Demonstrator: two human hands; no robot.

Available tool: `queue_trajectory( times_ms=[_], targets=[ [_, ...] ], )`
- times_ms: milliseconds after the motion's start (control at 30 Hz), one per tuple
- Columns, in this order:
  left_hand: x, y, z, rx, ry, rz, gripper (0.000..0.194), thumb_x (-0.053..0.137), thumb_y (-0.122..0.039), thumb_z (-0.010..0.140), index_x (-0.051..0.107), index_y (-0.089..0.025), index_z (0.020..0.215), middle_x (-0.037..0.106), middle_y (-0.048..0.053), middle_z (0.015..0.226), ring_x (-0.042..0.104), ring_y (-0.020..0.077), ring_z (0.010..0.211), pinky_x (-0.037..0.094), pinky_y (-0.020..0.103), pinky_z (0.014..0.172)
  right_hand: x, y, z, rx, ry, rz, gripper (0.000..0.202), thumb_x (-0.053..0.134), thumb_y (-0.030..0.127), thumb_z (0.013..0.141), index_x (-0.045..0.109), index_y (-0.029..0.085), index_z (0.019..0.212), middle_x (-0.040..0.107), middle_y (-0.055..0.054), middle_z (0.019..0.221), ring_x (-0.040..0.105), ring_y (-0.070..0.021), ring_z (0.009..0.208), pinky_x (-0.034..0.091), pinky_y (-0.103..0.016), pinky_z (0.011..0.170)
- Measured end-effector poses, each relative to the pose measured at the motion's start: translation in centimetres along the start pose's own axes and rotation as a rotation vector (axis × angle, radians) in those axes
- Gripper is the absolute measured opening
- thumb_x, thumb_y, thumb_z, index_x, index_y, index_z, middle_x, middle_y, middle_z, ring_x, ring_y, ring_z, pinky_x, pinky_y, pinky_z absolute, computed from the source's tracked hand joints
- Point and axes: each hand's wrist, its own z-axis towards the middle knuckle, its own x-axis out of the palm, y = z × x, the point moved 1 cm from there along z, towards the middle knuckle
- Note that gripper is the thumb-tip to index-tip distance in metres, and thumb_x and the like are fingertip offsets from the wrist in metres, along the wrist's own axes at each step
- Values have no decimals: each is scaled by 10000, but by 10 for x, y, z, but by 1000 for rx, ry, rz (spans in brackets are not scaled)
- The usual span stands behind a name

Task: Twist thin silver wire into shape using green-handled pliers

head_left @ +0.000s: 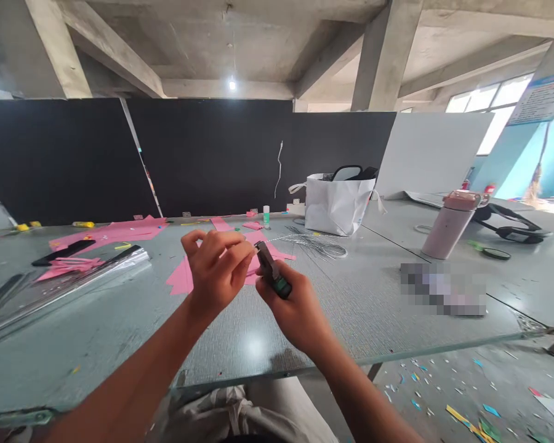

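Observation:
My right hand (298, 304) is wrapped round a dark tool with a green part on its handle, which looks like a pair of pliers (268, 266). Its jaw end points up and left toward my left hand (219, 264). The thumb and forefinger of that hand are pinched together right at the jaws. Whatever lies between them is too small to make out. Pink paper sheets (181, 278) lie on the table under and behind both hands. A bundle of thin silvery wires (318, 246) rests just beyond my right hand.
On the right stand a white bag (332, 206) and a pink bottle (449, 226), with a blurred-out object (443, 290) nearer me. A glue stick (266, 214) stands at the back. Clear film roll (115, 263) and pink scraps (71, 267) lie left. A black partition (212, 154) rises behind.

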Motion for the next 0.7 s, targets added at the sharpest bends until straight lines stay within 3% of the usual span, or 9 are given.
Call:
queue_trajectory(
  times_ms=[167, 367, 533, 700],
  targets=[
    [-3, -6, -7, 21, -56, 53, 124, 612, -118, 831, 548, -224, 844, 649, -45, 785, 559, 109, 620, 308, 352, 804, 9, 5, -8, 4, -43, 20, 178, 549, 337, 833, 626, 190, 895, 630, -22, 800, 537, -155, 734, 388, -263, 650],
    [-5, -8, -10, -11, -67, 52, 126, 627, -127, 823, 550, -226, 840, 641, -44, 743, 582, 115, 633, 316, 353, 785, 17, 6, -11, 37, -12, 120, 159, 547, 316, 829, 611, 179, 880, 614, 1, 709, 499, -127, 613, 377, -251, 583],
    [-5, -13, -11, -116, -76, 15, 110, 619, -136, 838, 553, -224, 833, 648, -35, 740, 604, 122, 664, 362, 362, 796, 16, 6, -13, 28, -19, 100, 156, 553, 266, 821, 618, 181, 935, 622, -10, 720, 530, -147, 670, 412, -272, 653],
    [-4, -19, -15, -247, -65, -181, 116, 579, -99, 858, 560, -212, 880, 674, 0, 799, 646, 133, 758, 493, 294, 712, 17, 6, -14, 25, -43, 45, 194, 556, 254, 805, 622, 193, 978, 645, -64, 908, 564, -195, 839, 434, -326, 769]
  ],
)
